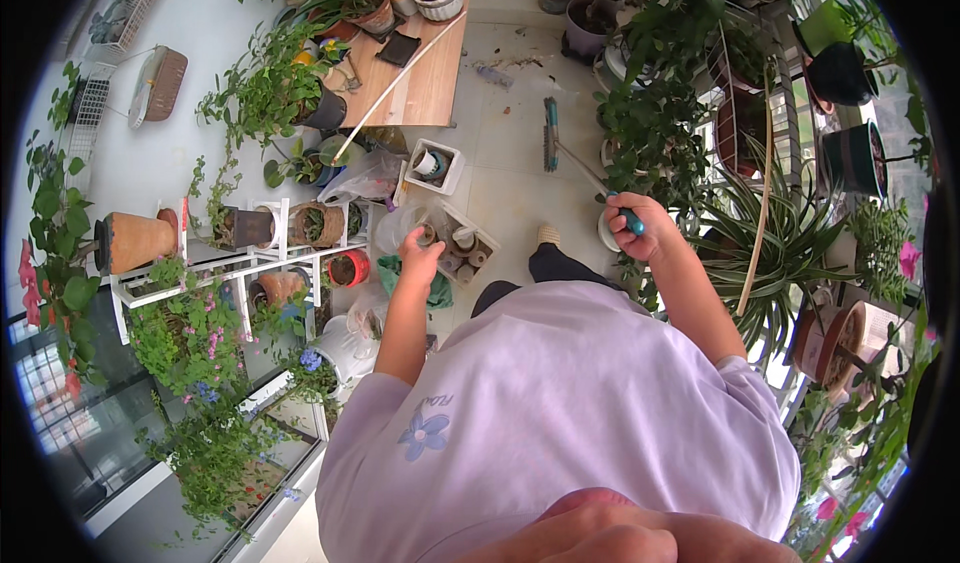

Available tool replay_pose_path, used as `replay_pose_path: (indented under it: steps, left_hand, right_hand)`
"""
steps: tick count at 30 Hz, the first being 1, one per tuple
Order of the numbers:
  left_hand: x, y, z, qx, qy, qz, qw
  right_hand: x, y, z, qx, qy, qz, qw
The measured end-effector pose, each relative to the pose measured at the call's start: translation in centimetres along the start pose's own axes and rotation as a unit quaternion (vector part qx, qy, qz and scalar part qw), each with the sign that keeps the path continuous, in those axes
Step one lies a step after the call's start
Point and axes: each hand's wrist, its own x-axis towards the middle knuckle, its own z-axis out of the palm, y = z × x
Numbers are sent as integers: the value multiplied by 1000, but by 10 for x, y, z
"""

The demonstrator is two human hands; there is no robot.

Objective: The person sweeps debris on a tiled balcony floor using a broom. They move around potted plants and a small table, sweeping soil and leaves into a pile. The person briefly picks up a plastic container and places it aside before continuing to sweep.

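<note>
My right hand [639, 225] is closed around the teal grip of a long-handled floor brush [552, 134], whose metal pole slants away to a bristled head on the tiled floor. My left hand [421, 254] is raised with its fingers apart and nothing held in them. Beneath and beside it stands a white foam box [484, 257] of small pots and rolls, and a clear plastic bag. Beyond the brush head, brown debris [517, 62] and a clear plastic bottle [495, 76] lie on the floor.
A wooden table [420, 87] with potted plants stands ahead on the left, a thin white stick across its edge. Another foam box [448, 188] sits below it. A white plant rack [217, 267] lines the left side. Dense foliage [652, 124] and railing pots crowd the right.
</note>
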Motion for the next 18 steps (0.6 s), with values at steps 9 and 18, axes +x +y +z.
replay_pose_path:
  steps: [9, 18]
  left_hand:
    - [55, 58, 25, 77, -18, -44, 996]
    - [217, 141, 38, 307, -156, 55, 937]
  right_hand:
    - [40, -55, 51, -188, -12, -129, 973]
    - [-57, -71, 24, -129, 19, -123, 984]
